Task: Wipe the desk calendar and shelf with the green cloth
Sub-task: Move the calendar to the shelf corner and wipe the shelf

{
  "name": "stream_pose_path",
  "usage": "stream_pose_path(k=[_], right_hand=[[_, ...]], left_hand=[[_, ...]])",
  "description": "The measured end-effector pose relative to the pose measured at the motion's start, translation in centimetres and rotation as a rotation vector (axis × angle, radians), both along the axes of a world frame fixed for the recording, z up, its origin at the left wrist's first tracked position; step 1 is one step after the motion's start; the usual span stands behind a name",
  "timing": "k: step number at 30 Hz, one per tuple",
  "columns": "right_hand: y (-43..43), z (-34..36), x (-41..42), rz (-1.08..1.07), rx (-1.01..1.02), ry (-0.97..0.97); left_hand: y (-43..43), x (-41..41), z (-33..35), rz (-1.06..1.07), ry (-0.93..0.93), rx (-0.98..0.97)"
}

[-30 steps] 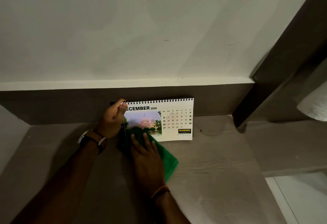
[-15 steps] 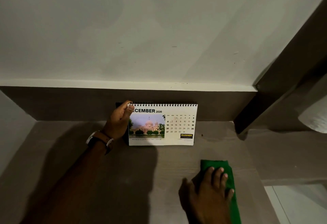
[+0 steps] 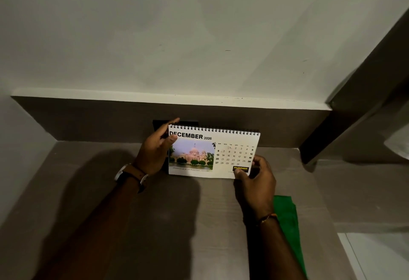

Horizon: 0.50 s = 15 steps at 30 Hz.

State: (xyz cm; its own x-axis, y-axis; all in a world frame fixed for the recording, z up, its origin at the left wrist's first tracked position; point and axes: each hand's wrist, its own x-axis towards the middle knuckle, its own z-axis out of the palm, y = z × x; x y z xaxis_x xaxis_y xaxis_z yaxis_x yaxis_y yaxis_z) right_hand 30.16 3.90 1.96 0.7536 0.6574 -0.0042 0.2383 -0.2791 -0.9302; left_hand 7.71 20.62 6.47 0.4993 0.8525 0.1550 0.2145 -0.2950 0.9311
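A spiral-bound desk calendar [image 3: 212, 153] showing December 2026 stands at the back of the grey shelf [image 3: 99, 191]. My left hand [image 3: 155, 151] grips its upper left corner, thumb on the front page. My right hand [image 3: 256, 180] pinches its lower right corner. The green cloth [image 3: 287, 220] lies flat on the shelf to the right, partly hidden behind my right forearm, with no hand on it.
A pale wall [image 3: 199, 36] rises behind a white ledge [image 3: 168, 99]. A dark upright panel [image 3: 332, 129] bounds the shelf on the right, with a lower grey surface [image 3: 365, 191] beyond it. The shelf's right front edge drops to a white floor area [image 3: 380, 257].
My right hand slid the cloth from under the calendar to the right, let it go and took hold of the calendar's lower right corner. My left hand stayed on the upper left corner.
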Motion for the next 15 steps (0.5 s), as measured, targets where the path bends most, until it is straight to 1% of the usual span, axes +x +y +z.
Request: stream_pose_path(k=[4,6,8,12,15], right_hand=[[-0.6,-0.4,0.0,0.039,0.017,0.009],[-0.8,-0.4,-0.3,0.07,0.026,-0.018],[-0.7,-0.4,-0.5,0.066,0.041,-0.076],[-0.7,-0.5,-0.8,0.017,0.086,-0.148],[-0.9,-0.7,-1.2,-0.009,0.117,-0.2]], left_hand=[[-2.3,-1.2,-1.8,0.242,0.039,0.098],[-3.5,-1.5,-2.8,0.309,0.022,0.048],[-4.6,-1.7,-3.7,0.33,-0.001,-0.032],[-5.4,-2.2,-4.7,0.334,0.007,-0.004],[-5.5,-2.7,-4.7,0.341,-0.058,-0.077]])
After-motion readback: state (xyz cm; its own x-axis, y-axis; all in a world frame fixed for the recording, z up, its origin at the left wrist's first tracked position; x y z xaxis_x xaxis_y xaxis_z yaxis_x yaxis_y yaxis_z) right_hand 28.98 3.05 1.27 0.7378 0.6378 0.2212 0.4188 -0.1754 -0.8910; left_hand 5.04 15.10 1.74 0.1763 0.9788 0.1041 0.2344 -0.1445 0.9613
